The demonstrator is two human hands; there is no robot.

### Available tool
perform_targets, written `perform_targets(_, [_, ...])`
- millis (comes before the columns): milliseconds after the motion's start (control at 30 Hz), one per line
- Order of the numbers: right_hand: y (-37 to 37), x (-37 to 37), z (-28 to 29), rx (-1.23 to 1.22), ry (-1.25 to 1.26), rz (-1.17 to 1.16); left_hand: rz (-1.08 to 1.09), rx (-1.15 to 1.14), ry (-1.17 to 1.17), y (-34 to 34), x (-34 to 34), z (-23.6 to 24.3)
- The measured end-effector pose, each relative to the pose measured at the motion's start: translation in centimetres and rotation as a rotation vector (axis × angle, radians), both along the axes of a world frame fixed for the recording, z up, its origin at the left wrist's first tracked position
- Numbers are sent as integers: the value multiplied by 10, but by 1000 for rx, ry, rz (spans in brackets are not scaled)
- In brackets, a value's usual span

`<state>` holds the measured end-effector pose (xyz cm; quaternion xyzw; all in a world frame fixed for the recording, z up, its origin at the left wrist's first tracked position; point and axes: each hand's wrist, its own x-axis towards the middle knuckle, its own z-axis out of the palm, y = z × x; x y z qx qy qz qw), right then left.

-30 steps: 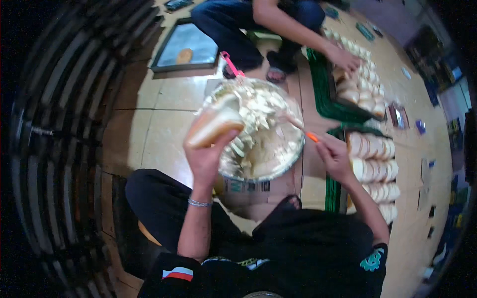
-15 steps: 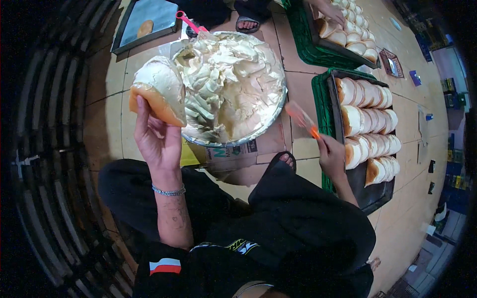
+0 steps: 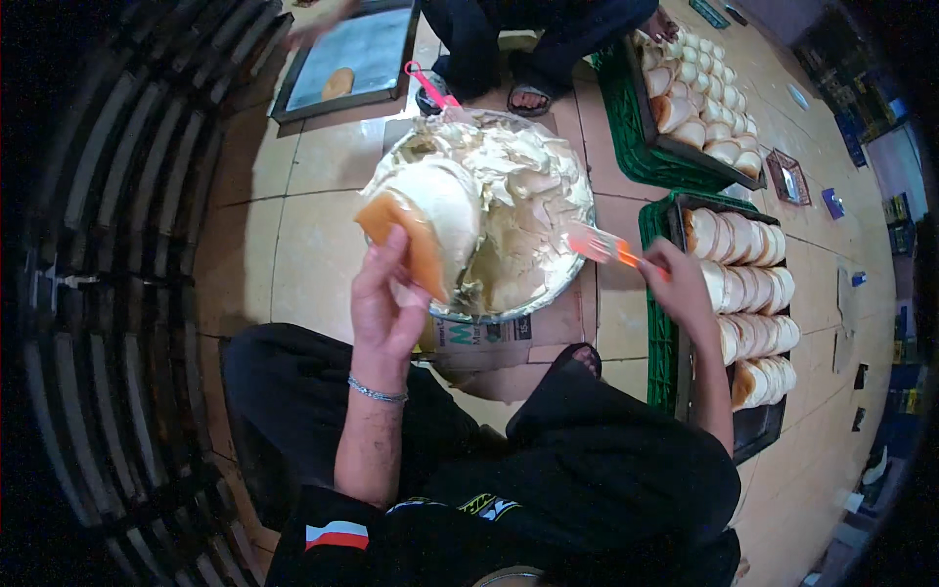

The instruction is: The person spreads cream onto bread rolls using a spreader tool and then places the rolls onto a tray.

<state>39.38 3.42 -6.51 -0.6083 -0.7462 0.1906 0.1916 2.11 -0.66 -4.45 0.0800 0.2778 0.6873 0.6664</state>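
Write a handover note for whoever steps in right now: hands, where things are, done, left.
Left hand: holds a split bun with cream on its cut face, over the near-left rim of the cream bowl.
Right hand: grips an orange spatula, blade at the bowl's right edge.
Bowl sits on cardboard on the tiled floor, heaped with pale cream.
Done: the bun in hand looks coated.
Left: the near bun tray in its green crate at the right is full of buns; which are filled cannot be told. A second person sits beyond the bowl by another tray.

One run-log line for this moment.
left hand: holds cream-topped bun | right hand: grips orange spatula at cream bowl | bun trays right
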Motion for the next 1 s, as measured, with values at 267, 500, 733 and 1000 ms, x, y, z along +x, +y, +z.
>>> perform_targets(267, [55, -97, 56, 372, -81, 198, -134, 83, 52, -2, 30, 17])
perform_targets(500, [-38, -57, 66, 11, 858, 111, -337, 141, 160, 3, 142, -5])
perform_targets(733, [-210, 102, 50, 346, 602, -673, -598, 348, 472, -18, 181, -18])
perform_targets(1000, [-274, 211, -39, 231, 345, -960, -257, 234, 827, -15, 126, -10])
